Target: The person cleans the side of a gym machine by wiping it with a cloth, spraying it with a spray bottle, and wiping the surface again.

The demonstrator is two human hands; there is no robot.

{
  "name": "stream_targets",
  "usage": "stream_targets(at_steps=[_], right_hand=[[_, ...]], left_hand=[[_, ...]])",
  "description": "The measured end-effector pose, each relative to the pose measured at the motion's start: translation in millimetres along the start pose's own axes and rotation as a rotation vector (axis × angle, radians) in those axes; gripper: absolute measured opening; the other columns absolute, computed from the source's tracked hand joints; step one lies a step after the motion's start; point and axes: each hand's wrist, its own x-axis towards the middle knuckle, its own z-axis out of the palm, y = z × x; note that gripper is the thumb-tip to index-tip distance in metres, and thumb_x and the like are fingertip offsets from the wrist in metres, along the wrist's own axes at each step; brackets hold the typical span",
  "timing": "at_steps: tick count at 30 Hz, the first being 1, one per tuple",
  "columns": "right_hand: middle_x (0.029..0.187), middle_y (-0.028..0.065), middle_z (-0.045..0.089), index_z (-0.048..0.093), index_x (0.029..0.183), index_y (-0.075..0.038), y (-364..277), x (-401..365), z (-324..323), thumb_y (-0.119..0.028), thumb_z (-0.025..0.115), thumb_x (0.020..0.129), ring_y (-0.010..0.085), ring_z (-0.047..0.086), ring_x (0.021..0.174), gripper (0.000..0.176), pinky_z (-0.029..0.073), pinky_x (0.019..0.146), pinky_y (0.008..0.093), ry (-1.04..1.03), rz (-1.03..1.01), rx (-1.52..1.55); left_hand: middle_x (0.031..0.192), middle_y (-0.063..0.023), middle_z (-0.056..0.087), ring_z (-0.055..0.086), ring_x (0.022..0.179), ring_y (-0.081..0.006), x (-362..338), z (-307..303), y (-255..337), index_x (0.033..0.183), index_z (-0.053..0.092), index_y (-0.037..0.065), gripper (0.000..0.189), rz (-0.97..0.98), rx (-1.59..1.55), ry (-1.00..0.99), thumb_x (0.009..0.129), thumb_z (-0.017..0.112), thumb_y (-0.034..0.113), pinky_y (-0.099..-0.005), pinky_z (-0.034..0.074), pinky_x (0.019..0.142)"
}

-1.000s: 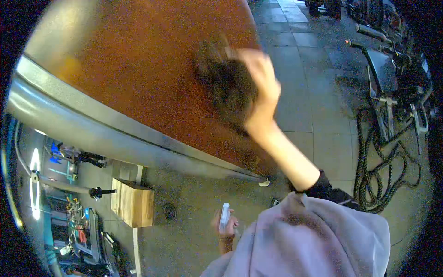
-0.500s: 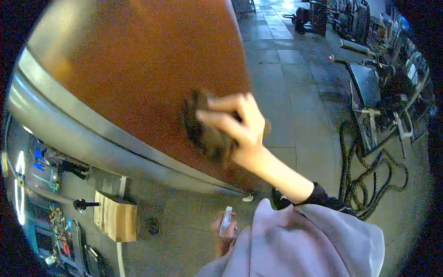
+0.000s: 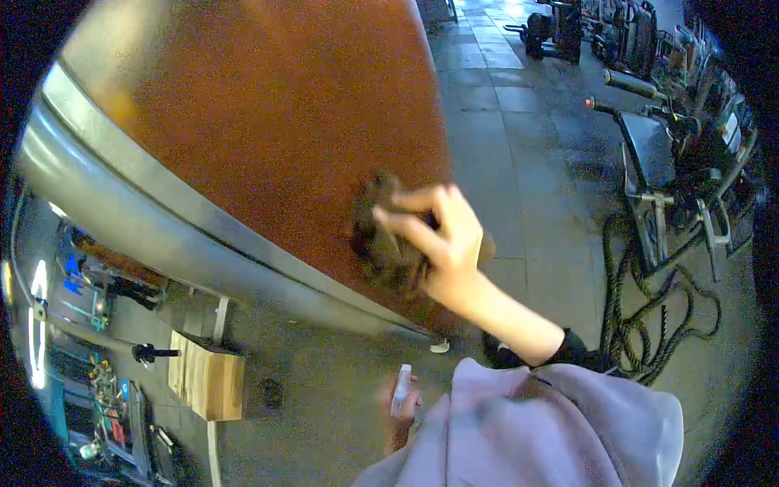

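My right hand (image 3: pixel 454 235) is closed on a dark, crumpled cloth (image 3: pixel 381 252), pressing it against a broad reddish-brown panel (image 3: pixel 308 105) near its lower right edge. Thumb and fingers pinch the cloth's upper part. A silvery metal rim (image 3: pixel 203 231) curves along the panel's left and lower side. Lower down, beside my clothing, my left hand (image 3: pixel 396 418) is wrapped round a small whitish bottle (image 3: pixel 402 385). Most of that hand's fingers are small and blurred, and the pale purple garment (image 3: pixel 535 422) partly hides the arm.
A thick black rope (image 3: pixel 641 325) lies coiled on the tiled floor (image 3: pixel 503 162) at the right, by a black and metal gym machine (image 3: pixel 649 162). A wooden box (image 3: pixel 207 377) stands at lower left. More gym equipment (image 3: pixel 560 32) is at upper right.
My right hand has slid the cloth a little to the right and down along the panel. My left hand keeps its bottle. The whole view has shifted slightly.
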Motion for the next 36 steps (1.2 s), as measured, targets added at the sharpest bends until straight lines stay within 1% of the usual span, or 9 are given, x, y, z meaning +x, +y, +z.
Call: stream_targets(at_steps=[5, 9, 13, 17, 23, 25, 29, 31, 36], right_hand=[[0.079, 0.0096, 0.057, 0.065, 0.085, -0.006, -3.4, 110.8, 3.9, -0.007, 0.063, 0.065, 0.0267, 0.057, 0.074, 0.020, 0.046, 0.063, 0.0333, 0.358, -0.103, -0.007], [0.080, 0.0055, 0.053, 0.066, 0.091, -0.015, 4.4, 83.2, 4.5, -0.014, 0.061, 0.071, 0.0245, 0.052, 0.072, 0.021, 0.043, 0.057, 0.0350, 0.235, -0.080, 0.047], [0.079, 0.0069, 0.055, 0.067, 0.089, -0.011, 9.2, -29.2, 1.8, -0.009, 0.062, 0.066, 0.0245, 0.054, 0.073, 0.024, 0.042, 0.058, 0.0343, -0.057, 0.139, 0.098], [0.082, 0.0055, 0.054, 0.067, 0.088, -0.014, 8.3, -13.6, 4.7, -0.011, 0.064, 0.067, 0.0241, 0.054, 0.074, 0.022, 0.042, 0.058, 0.0337, 0.034, 0.102, 0.046], [0.079, 0.0050, 0.051, 0.066, 0.094, -0.016, 6.8, 113.7, 12.4, -0.010, 0.061, 0.064, 0.0255, 0.051, 0.073, 0.031, 0.042, 0.056, 0.0349, 0.355, -0.084, 0.030], [0.075, 0.0089, 0.053, 0.065, 0.085, -0.005, 5.6, 119.1, 10.7, -0.007, 0.064, 0.066, 0.0243, 0.055, 0.069, 0.019, 0.044, 0.059, 0.0333, 0.363, -0.096, 0.051], [0.080, 0.0083, 0.054, 0.065, 0.101, -0.014, 12.2, 15.8, 9.0, -0.015, 0.055, 0.069, 0.0240, 0.051, 0.070, 0.033, 0.040, 0.055, 0.0339, 0.024, -0.031, 0.171], [0.083, 0.0055, 0.058, 0.069, 0.095, -0.016, 12.4, -53.4, 7.5, -0.017, 0.056, 0.069, 0.0208, 0.051, 0.068, 0.029, 0.037, 0.053, 0.0308, -0.110, 0.013, 0.160], [0.084, 0.0017, 0.057, 0.069, 0.093, -0.019, 8.2, -13.9, 13.1, -0.020, 0.058, 0.066, 0.0193, 0.050, 0.067, 0.029, 0.036, 0.052, 0.0305, 0.030, -0.043, 0.145]], left_hand=[[0.070, -0.0074, 0.058, 0.056, 0.053, -0.0117, 4.6, -7.8, -19.1, 0.088, 0.060, 0.004, 0.021, 0.181, 0.249, -0.143, 0.067, 0.056, 0.002, -0.0270, 0.045, 0.049], [0.071, -0.0070, 0.057, 0.056, 0.052, -0.0117, -1.8, 4.9, 3.2, 0.089, 0.059, 0.004, 0.022, 0.225, 0.322, -0.133, 0.067, 0.055, 0.002, -0.0268, 0.045, 0.049], [0.072, -0.0056, 0.056, 0.054, 0.052, -0.0106, -0.7, 6.6, -12.7, 0.088, 0.059, 0.005, 0.021, 0.150, 0.192, -0.152, 0.068, 0.053, 0.002, -0.0249, 0.044, 0.049], [0.074, -0.0046, 0.056, 0.053, 0.053, -0.0100, -8.4, 14.9, -1.6, 0.089, 0.058, 0.004, 0.021, -0.051, 0.133, -0.101, 0.069, 0.050, 0.001, -0.0245, 0.044, 0.049], [0.080, -0.0063, 0.058, 0.054, 0.053, -0.0116, -1.5, 6.6, -7.0, 0.097, 0.055, 0.003, 0.028, 0.019, 0.099, -0.183, 0.069, 0.053, -0.001, -0.0260, 0.046, 0.048], [0.082, -0.0073, 0.060, 0.055, 0.053, -0.0124, 3.7, 5.8, -2.2, 0.100, 0.055, 0.003, 0.031, 0.038, 0.160, -0.210, 0.069, 0.055, -0.002, -0.0270, 0.047, 0.048], [0.087, -0.0092, 0.063, 0.056, 0.052, -0.0141, 10.8, 8.0, 3.8, 0.104, 0.055, 0.003, 0.037, 0.063, 0.305, -0.265, 0.068, 0.058, -0.004, -0.0290, 0.049, 0.046], [0.082, -0.0082, 0.060, 0.054, 0.052, -0.0126, 12.4, 18.4, -4.2, 0.102, 0.054, 0.003, 0.028, 0.000, 0.131, -0.204, 0.074, 0.058, 0.002, -0.0267, 0.047, 0.048], [0.074, -0.0077, 0.058, 0.052, 0.052, -0.0119, 24.7, 12.2, -20.4, 0.101, 0.053, 0.004, 0.020, 0.019, 0.107, -0.312, 0.083, 0.057, 0.010, -0.0246, 0.046, 0.050]])
